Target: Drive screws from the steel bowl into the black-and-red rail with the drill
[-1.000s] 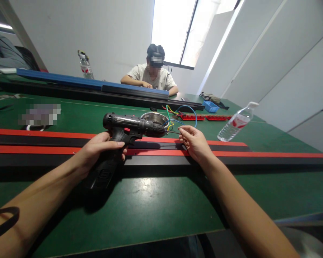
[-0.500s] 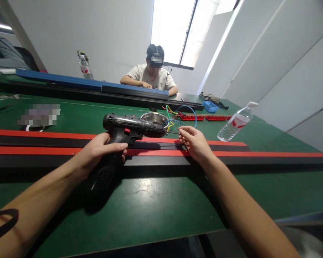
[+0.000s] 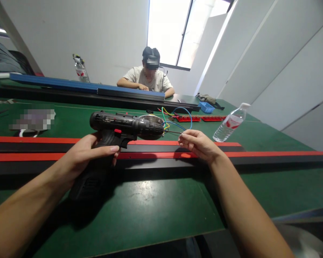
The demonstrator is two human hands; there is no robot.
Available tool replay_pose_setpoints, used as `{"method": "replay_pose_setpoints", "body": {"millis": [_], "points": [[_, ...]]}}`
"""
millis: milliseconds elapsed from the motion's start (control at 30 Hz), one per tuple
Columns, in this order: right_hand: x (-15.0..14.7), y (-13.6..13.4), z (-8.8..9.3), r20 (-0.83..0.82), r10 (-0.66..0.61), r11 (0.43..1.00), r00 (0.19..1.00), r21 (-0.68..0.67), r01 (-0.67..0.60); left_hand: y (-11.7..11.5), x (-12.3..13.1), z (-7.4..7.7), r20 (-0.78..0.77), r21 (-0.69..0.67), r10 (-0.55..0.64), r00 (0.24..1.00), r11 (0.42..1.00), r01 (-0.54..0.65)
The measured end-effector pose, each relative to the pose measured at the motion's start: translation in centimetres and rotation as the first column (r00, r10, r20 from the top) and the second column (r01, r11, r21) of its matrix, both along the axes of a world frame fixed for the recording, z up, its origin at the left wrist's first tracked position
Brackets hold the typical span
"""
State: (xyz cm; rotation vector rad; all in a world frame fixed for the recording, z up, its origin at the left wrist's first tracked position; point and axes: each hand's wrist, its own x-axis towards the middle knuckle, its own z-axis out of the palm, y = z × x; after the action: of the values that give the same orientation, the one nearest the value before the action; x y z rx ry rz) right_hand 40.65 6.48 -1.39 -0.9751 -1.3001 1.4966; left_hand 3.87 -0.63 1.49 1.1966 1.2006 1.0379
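Observation:
A black cordless drill (image 3: 115, 123) is in my left hand (image 3: 93, 152), which wraps round its handle below the red switch. The drill points right, and a thin bit (image 3: 173, 132) sticks out from its chuck. My right hand (image 3: 196, 143) pinches the far end of that bit between thumb and fingers; the tip itself is hidden. Under both hands, two long black rails with red strips (image 3: 150, 155) run across the green table (image 3: 161, 208). Behind the chuck stands a metal bowl (image 3: 150, 117), partly covered by the drill.
Coloured wires (image 3: 187, 109) lie beyond my right hand, beside red strips (image 3: 190, 118). A water bottle (image 3: 230, 123) leans to the right. Further back are a blue basket (image 3: 206, 107), long blue and black profiles (image 3: 70, 85), another bottle (image 3: 81, 71) and a seated person (image 3: 148, 77).
The drill and my left hand have shifted slightly left and nearer to me. More of the bit shows between the chuck and my right fingers. The view has turned a little.

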Motion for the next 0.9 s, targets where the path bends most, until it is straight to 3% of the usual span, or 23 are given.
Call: {"method": "replay_pose_setpoints", "body": {"millis": [200, 367, 467, 567, 767, 900], "points": [[0.6, -0.1, 0.6, 0.183, 0.078, 0.993, 0.980, 0.069, -0.092, 0.2, -0.1, 1.1, -0.047, 0.056, 0.023, 0.999, 0.998, -0.021], [1.6, 1.3, -0.5, 0.154, -0.050, 0.992, 0.987, 0.119, 0.031, 1.1, -0.5, 2.8, -0.237, 0.097, 0.084, 0.968, 0.993, -0.062], [1.7, 2.0, -1.2, 0.117, -0.136, 0.987, 0.984, 0.105, 0.124, 1.5, -0.2, 4.6, -0.448, 0.023, -0.007, 0.894, 1.000, 0.019], [1.5, 2.3, -1.4, 0.124, -0.199, 0.976, 0.972, 0.113, 0.185, 1.4, 0.8, 6.5, -0.569, 0.045, -0.111, 0.815, 0.985, 0.166], [1.4, 2.4, -1.7, 0.196, -0.198, 0.968, 0.960, 0.190, 0.161, 1.5, 2.8, 9.0, -0.702, 0.115, -0.108, 0.704, 0.958, 0.262], [1.4, 2.5, -1.9, 0.208, -0.193, 0.966, 0.959, 0.209, 0.150, 2.2, 3.9, 11.0, -0.803, 0.128, -0.075, 0.592, 0.947, 0.294]]}}
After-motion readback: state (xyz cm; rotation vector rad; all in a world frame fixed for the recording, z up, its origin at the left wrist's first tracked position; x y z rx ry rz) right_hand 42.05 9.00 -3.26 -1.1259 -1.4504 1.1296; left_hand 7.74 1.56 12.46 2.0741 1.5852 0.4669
